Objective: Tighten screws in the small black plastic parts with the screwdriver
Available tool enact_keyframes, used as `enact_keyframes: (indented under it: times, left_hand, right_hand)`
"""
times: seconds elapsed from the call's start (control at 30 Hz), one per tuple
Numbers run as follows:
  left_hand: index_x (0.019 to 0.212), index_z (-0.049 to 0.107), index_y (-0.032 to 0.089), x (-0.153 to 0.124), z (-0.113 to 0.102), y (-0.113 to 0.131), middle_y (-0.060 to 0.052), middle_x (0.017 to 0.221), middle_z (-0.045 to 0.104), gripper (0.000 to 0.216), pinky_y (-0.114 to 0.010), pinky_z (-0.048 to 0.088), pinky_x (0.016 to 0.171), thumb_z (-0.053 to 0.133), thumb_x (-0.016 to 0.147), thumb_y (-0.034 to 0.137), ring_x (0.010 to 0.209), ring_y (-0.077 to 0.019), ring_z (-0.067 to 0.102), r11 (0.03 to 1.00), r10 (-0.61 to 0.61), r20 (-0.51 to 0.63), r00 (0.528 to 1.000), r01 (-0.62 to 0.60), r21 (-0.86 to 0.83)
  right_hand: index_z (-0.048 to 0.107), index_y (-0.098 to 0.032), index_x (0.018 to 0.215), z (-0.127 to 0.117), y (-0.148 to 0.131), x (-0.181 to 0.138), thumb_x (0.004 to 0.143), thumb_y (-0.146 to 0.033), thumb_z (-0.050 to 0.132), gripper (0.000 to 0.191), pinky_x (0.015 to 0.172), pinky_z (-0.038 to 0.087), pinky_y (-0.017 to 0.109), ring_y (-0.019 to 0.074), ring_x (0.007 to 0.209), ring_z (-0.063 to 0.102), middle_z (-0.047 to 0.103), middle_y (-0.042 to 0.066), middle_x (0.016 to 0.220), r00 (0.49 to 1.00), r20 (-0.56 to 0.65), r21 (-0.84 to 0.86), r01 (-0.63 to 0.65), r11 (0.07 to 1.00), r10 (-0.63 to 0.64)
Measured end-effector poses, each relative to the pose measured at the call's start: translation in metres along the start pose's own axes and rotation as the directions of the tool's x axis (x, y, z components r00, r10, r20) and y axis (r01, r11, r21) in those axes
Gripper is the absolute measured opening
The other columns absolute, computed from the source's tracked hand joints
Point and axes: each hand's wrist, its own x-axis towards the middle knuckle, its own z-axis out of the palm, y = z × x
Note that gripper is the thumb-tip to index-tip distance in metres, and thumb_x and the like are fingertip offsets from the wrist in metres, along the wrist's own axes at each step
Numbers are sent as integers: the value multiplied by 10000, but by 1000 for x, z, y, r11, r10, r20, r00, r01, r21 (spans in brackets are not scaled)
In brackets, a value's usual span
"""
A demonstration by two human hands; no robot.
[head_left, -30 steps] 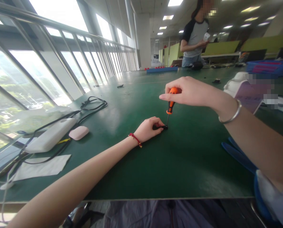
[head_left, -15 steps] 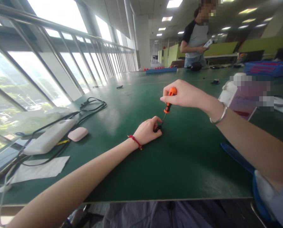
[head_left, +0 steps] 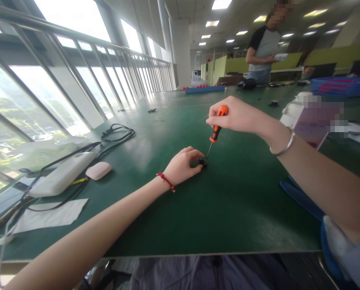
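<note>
My left hand (head_left: 182, 165) rests on the green table (head_left: 234, 201) and pinches a small black part (head_left: 202, 162) between thumb and fingers. My right hand (head_left: 237, 114) is closed round the orange handle of a screwdriver (head_left: 216, 129). The tool tilts and its metal tip hangs just above the black part, a little to its right. A red cord bracelet is on my left wrist and a silver bangle on my right.
At the left lie a white power bank (head_left: 61, 173), a pink case (head_left: 98, 170), black cables (head_left: 116, 135) and a white paper sheet (head_left: 53, 213). A white and purple box (head_left: 313, 119) stands at the right, blue trays (head_left: 337, 85) beyond. A person (head_left: 263, 52) stands at the far end.
My right hand lifted the screwdriver tip off the black part and tilted the tool. My left fingers loosened round the part. The person at the back moved to the right.
</note>
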Motion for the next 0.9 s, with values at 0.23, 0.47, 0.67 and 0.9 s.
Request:
enact_keyframes:
  times: [0.23, 0.47, 0.67, 0.9]
  left_hand:
    - [923, 688, 195, 4, 11, -8, -50, 984, 637, 167, -303, 496, 862, 557, 820, 211, 911, -182, 615, 992, 111, -25, 993, -113, -54]
    - [906, 698, 176, 5, 11, -6, -46, 913, 648, 170, -277, 506, 770, 573, 800, 223, 838, -166, 619, 993, 31, -46, 998, -36, -110]
    - [845, 712, 186, 5, 12, -8, -34, 840, 639, 158, -267, 493, 716, 575, 789, 241, 776, -157, 604, 996, -2, -55, 999, -3, -86]
    - [830, 709, 181, 5, 13, -9, -28, 835, 650, 145, -262, 484, 696, 585, 785, 240, 747, -147, 597, 992, -8, -56, 998, 1, -124]
  right_hand:
    - [595, -183, 624, 5, 0, 0, 733, -308, 579, 167, 535, 317, 269, 95, 525, 417, 525, -22, 567, 997, 79, -31, 11, 999, -9]
    - [589, -182, 618, 5, 3, 1, 729, -305, 575, 166, 535, 306, 273, 101, 533, 417, 521, -20, 568, 998, 65, -33, 12, 999, -10]
    - [589, -181, 617, 6, 5, 2, 732, -305, 580, 169, 539, 299, 275, 97, 528, 410, 522, -21, 565, 997, 72, -31, 2, 1000, 1]
    - [595, -183, 617, 4, 7, 2, 739, -308, 579, 176, 541, 319, 273, 101, 539, 431, 538, -17, 574, 998, 70, -39, 6, 999, -3]
